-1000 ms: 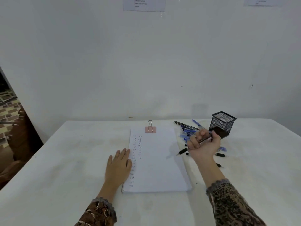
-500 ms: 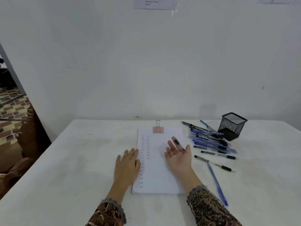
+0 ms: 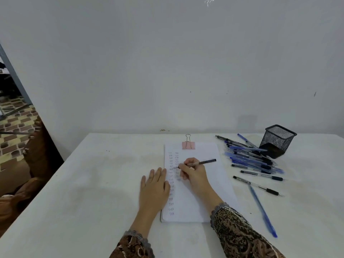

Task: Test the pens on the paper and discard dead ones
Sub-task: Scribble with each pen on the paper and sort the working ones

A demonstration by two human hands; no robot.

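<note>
The right hand (image 3: 193, 174) now grips a dark pen (image 3: 204, 162) in a writing hold, fingers curled round its barrel. The tip is down on the paper (image 3: 208, 183), beside the second column of small written words, and the back end points right and slightly up. Half a second ago this hand lay palm up over the sheet with the pen loose across its fingers. A second ago it held the pen by the pile.

The left hand (image 3: 153, 187) lies flat with straight fingers on the worktop (image 3: 93, 183), its fingertips at the left edge of the paper, much as before.

A pink binder clip (image 3: 188, 145) holds the top of the sheet. To the right, the pile of pens (image 3: 249, 159) lies beside a black mesh cup (image 3: 277, 140). Nearer the person, a long blue pen (image 3: 262, 211) lies apart from the pile, its far end just beside a clear pen with a black grip (image 3: 256, 185). None of these has shifted on the worktop.
</note>
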